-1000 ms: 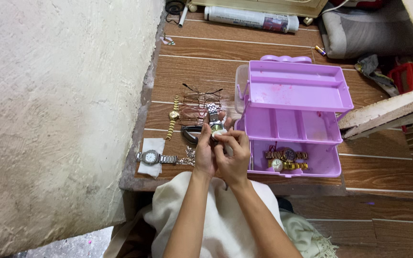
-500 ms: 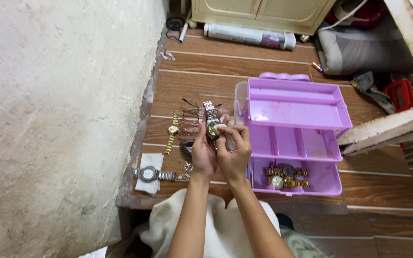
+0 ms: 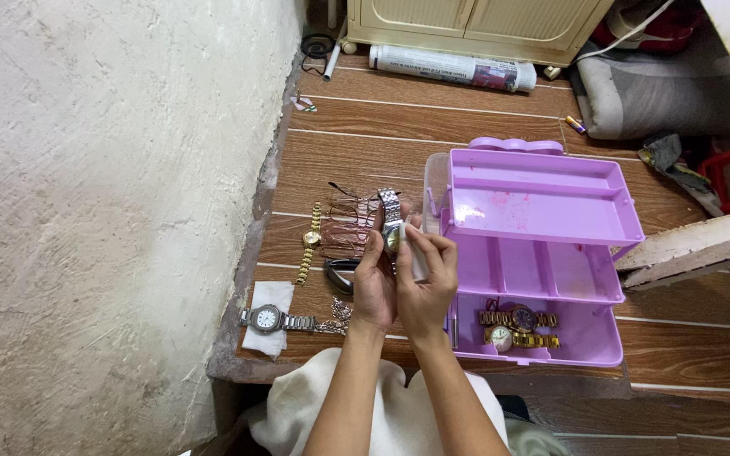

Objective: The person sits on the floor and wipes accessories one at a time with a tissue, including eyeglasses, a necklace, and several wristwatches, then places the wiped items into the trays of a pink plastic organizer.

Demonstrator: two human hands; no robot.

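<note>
Along the left runs a rough plaster wall (image 3: pixel 103 211), and beside it the wood-look floor (image 3: pixel 356 127) carries everything else. Nearest the wall a white cloth (image 3: pixel 265 328) lies flat with a silver watch (image 3: pixel 267 318) resting across it, its metal band trailing right toward a small silver chain (image 3: pixel 340 312). Above these a gold watch (image 3: pixel 309 241) lies stretched out lengthwise, just beside a pair of thin-framed glasses (image 3: pixel 352 221); a dark band (image 3: pixel 339 274) curls below the glasses. At the middle the left hand (image 3: pixel 374 283) grips a steel watch (image 3: pixel 392 221) upright by its case, the bracelet sticking up above the fingers. Touching it from the right, the right hand (image 3: pixel 427 283) pinches a small white pad (image 3: pixel 416 252) against the watch. Both hands are raised over the floor, above a lap covered in cream fabric (image 3: pixel 382 414). To the right stands an open lilac box (image 3: pixel 542 253) with stepped trays; its bottom compartment holds two gold watches (image 3: pixel 517 328) lying side by side. Farther back a rolled newspaper (image 3: pixel 449 66) lies before a cream cabinet (image 3: pixel 475 19), and a grey cushion (image 3: pixel 652 89) sits at the far right.
</note>
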